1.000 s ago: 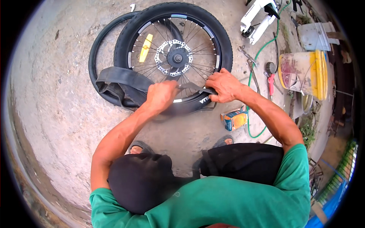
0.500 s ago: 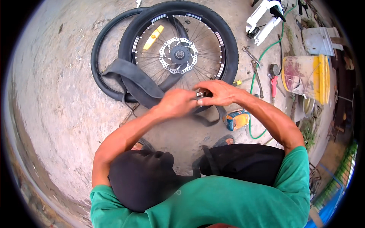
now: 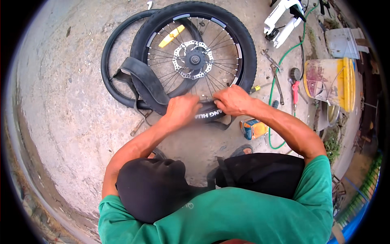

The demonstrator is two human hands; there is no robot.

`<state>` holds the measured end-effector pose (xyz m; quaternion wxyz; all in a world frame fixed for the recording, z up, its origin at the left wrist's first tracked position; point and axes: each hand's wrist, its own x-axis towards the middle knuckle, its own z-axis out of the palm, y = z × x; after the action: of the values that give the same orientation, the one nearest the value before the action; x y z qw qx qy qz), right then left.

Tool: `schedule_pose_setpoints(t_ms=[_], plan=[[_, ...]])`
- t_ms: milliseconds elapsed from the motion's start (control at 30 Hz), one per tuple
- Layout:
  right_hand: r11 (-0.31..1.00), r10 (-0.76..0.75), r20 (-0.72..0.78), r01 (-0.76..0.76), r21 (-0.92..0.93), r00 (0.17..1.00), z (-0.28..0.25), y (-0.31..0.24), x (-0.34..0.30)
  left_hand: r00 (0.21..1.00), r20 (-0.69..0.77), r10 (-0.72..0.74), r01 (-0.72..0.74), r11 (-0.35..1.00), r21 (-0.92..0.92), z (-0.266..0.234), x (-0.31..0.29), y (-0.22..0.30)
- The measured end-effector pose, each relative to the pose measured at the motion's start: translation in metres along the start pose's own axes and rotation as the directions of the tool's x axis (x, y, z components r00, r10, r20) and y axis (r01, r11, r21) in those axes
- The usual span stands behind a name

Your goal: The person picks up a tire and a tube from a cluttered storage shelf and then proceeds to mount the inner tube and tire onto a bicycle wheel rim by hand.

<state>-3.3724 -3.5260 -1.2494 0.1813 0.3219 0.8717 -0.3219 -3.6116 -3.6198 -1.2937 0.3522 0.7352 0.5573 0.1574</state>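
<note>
My left hand [image 3: 183,110] and right hand [image 3: 232,100] – fingers curled tight – grip the near edge of the tyre [image 3: 211,112] on the wheel [image 3: 194,61] lying flat on the concrete floor [image 3: 69,114] – inner tube [image 3: 142,83] draped alongside.

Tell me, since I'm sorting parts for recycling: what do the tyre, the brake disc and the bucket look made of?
The tyre looks like matte black rubber, with a knobby tread. The brake disc appears to be bare metal, a silvery sheen with cut-out holes. The bucket seems to be plastic, yellow and smeared with stains, though its look leaves that open.
</note>
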Motion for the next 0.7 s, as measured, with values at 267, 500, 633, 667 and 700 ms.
schedule_pose_setpoints(t_ms=[267, 500, 633, 667, 700], plan=[[0.998, 0.059, -0.112, -0.062, -0.03, 0.992, -0.012, -0.004, 0.024, 0.991, 0.109, -0.082, 0.072, 0.993, 0.09, -0.008, 0.018, -0.006], [0.991, -0.135, 0.0, 0.135, 0.016, 0.991, 0.005, 0.009, 0.023, 0.917, 0.398, -0.025, 0.018, 1.0, 0.022, -0.024, 0.018, -0.01], [0.994, -0.111, 0.114, 0.108, 0.029, 0.987, -0.002, 0.004, 0.029, 0.84, 0.537, -0.079, 0.08, 0.997, 0.022, -0.04, 0.017, 0.004], [0.997, -0.083, 0.157, 0.081, 0.016, 0.984, -0.005, 0.0, 0.03, 0.857, 0.512, -0.058, 0.015, 0.996, 0.086, -0.043, 0.012, 0.009], [0.998, -0.054, 0.199, 0.055, 0.003, 0.978, -0.007, -0.002, 0.031, 0.872, 0.488, -0.033, -0.048, 0.987, 0.152, -0.043, 0.006, 0.013]])
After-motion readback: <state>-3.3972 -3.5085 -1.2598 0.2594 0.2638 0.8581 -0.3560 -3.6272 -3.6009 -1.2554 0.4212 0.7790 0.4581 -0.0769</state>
